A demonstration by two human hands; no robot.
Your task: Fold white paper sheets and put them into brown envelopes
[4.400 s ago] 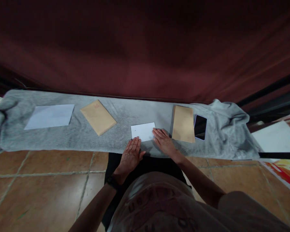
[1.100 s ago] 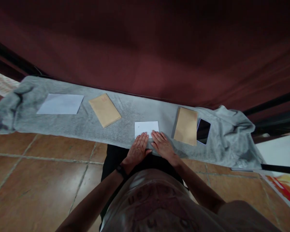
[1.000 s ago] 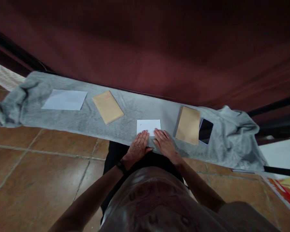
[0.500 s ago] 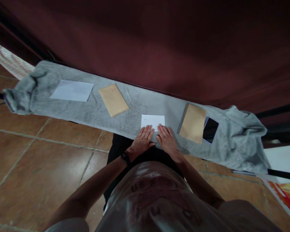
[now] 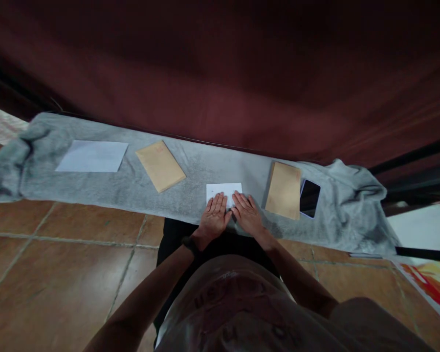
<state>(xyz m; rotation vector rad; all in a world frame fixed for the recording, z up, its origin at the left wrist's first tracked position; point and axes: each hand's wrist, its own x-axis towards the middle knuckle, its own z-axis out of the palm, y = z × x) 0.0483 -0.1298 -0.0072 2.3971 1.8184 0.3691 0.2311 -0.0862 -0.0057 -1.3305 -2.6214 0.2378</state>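
A small white piece of paper, perhaps folded, lies flat in front of me near the front edge of the grey cloth. My left hand rests flat on its lower left part, fingers stretched out. On the lower right part lies my right hand, palm down with its fingers extended. The thumbs point toward each other. Both hands cover the paper's near edge. To the left is a brown envelope lying askew, and to the right a stack of brown envelopes.
Grey cloth covers the long narrow surface and bunches up at both ends. A larger white sheet lies at the left. Right of the stack is a phone with a dark screen. A dark red curtain hangs behind.
My hands have slid a little farther up over the white paper, still flat on it. The whole view has shifted slightly with my head.
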